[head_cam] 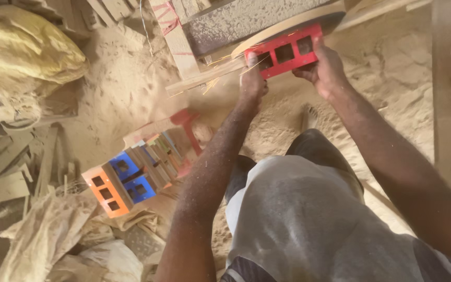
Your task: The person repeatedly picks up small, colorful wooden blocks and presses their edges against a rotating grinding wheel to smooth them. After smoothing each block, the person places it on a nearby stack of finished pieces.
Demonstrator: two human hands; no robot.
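Note:
Both my hands hold a red rectangular plate (287,51) with three square cut-outs, pressed against the edge of a large spinning disc (288,23). My left hand (251,78) grips its left end and my right hand (323,65) grips its right end. Orange sparks fly off to the left at the contact point.
A stack of similar plates, orange (105,190), blue (131,177) and others, leans on the sawdust floor at lower left, beside a small red stool (189,122). Sacks (22,57) lie at the left. Wooden planks (204,78) run under the machine (246,18). My knees fill the lower right.

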